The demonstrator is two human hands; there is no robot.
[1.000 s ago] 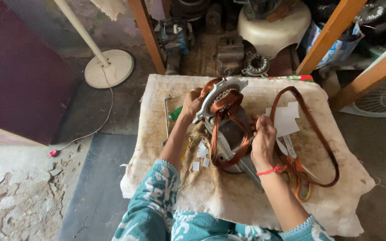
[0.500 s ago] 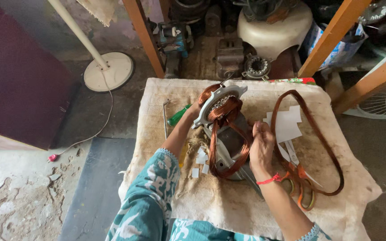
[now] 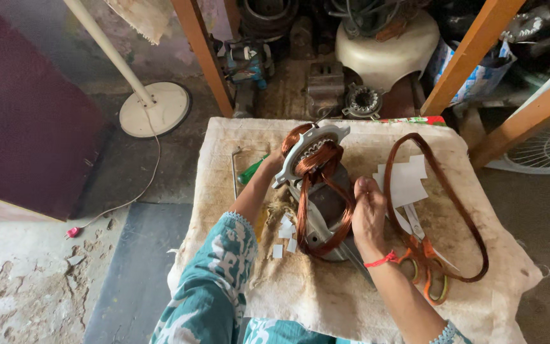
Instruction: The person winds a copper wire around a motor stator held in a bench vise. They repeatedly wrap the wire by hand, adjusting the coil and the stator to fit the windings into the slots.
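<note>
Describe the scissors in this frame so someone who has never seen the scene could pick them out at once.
Start at the cream cloth spread over the work surface. Go to its right side, just past the right hand with a red thread at the wrist. The scissors lie there, blades among white paper slips, handles inside the large loose copper wire loop. Their orange handles set them apart.

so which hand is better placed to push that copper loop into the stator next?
Likely the right hand: its fingers rest on the hanging copper coil loop beside the stator. The left hand is largely hidden behind the stator's far edge, apparently steadying it, so it looks occupied.
</note>
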